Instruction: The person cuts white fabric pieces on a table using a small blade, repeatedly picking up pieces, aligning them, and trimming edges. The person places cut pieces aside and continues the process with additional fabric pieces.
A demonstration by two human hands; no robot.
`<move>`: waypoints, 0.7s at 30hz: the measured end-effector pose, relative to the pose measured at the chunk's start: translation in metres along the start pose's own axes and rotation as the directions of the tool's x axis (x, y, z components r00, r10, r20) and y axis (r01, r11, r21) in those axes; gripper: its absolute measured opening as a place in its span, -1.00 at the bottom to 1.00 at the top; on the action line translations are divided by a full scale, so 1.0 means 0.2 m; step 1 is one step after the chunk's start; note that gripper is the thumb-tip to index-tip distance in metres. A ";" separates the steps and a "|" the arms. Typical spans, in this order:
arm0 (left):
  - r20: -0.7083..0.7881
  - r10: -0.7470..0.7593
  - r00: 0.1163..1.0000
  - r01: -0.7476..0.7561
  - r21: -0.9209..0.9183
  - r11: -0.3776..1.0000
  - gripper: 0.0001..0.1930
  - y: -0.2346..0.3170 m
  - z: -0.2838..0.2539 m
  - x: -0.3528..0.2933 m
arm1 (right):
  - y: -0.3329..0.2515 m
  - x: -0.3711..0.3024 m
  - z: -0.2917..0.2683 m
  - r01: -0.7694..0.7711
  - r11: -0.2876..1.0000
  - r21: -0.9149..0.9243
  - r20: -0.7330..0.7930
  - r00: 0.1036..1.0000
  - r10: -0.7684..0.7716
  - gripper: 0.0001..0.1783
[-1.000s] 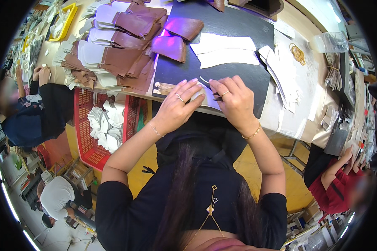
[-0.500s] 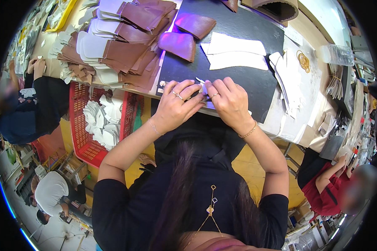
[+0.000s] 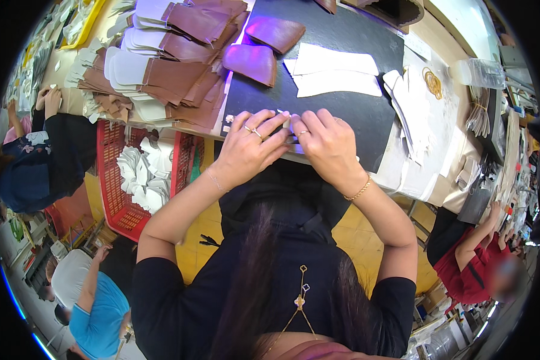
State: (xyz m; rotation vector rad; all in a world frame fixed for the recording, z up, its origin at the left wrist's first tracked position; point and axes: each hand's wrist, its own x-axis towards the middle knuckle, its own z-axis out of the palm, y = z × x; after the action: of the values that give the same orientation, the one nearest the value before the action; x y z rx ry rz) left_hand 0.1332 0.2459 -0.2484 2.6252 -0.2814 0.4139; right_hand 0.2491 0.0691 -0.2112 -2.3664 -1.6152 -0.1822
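At the near edge of a black work mat (image 3: 354,129), my left hand (image 3: 253,143) and my right hand (image 3: 325,144) meet with curled, closed fingertips. Pinched between them is a small white piece (image 3: 287,123), mostly covered by the fingers, so its shape cannot be made out. Just beyond the hands lie two overlapping white curved panels (image 3: 336,71). Farther off to the left are two folded brown leather pieces, one (image 3: 275,33) behind the other (image 3: 252,63).
Stacks of brown leather panels with white backing (image 3: 177,78) cover the table's left side. Below them stands a red plastic basket (image 3: 109,180) of white scraps. White strips (image 3: 402,108) and tan rubber bands (image 3: 432,83) lie to the right. Co-workers sit at both sides.
My hands stay together at the mat's edge, with the fingers slightly shifted around the small white piece. A person in a blue shirt has come into view at the lower left.
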 end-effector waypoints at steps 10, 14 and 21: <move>0.054 -0.041 0.998 0.038 0.046 0.998 -0.52 0.03 -0.02 0.03 | 0.03 -0.24 -0.11 -0.049 0.999 0.014 0.033 0.998 0.049 -0.51; 0.087 -0.058 0.995 0.049 0.102 0.994 -0.46 0.06 -0.02 0.04 | 0.04 -0.25 -0.11 -0.033 0.999 0.004 0.009 0.999 0.033 -0.61; 0.145 -0.062 0.988 0.040 0.151 0.988 -0.47 0.09 -0.03 0.05 | 0.04 -0.25 -0.10 -0.042 0.999 -0.003 0.022 0.999 0.042 -0.55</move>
State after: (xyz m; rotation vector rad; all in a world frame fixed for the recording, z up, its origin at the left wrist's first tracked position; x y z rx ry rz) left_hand 0.1368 0.2305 -0.2327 2.8075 -0.2391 0.2289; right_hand 0.2397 0.0156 -0.2054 -2.4107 -1.5743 -0.1506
